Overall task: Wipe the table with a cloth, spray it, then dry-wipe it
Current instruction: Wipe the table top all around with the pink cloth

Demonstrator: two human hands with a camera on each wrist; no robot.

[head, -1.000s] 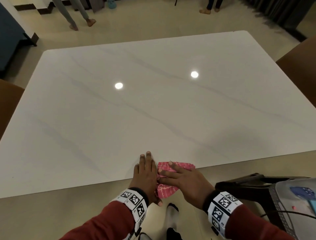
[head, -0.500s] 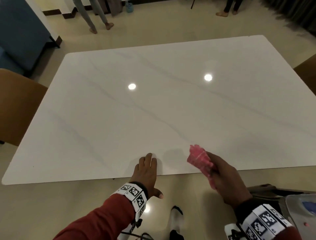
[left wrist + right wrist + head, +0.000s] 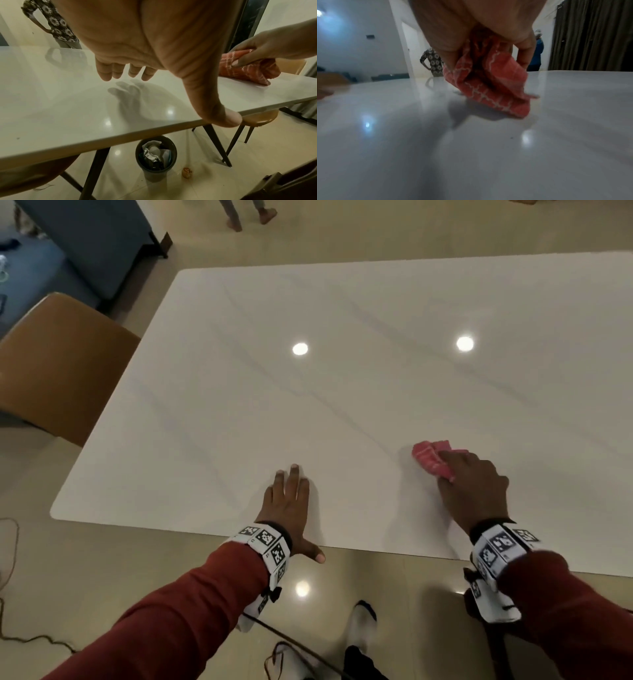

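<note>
— On the white marble-look table (image 3: 342, 392), near its front edge, what are the two hands doing?

— Right hand (image 3: 474, 491) grips a bunched red patterned cloth (image 3: 432, 460); fingers and thumb are curled round it, and the cloth's lower fold touches the tabletop. From the right wrist view the cloth (image 3: 489, 86) hangs out below the palm, its bottom corner on the glossy surface.

— And the left?

— Left hand (image 3: 289, 501) lies flat with its fingers straight and close together, holding nothing. Its thumb sticks out past the table's front edge. From the left wrist view the fingertips (image 3: 106, 75) sit just above the surface or on it; I cannot tell which.

— How far apart are they?

— Well apart, the cloth off to the right of the left hand.

— Anything else around?

— A brown chair (image 3: 58, 364) stands at the table's left side, beside a blue sofa (image 3: 85, 241). Under the table a dark waste bin (image 3: 156, 155) holds wrappers. Two ceiling lights reflect off the tabletop, and someone's bare feet (image 3: 248, 219) show on the floor beyond the far edge.
</note>
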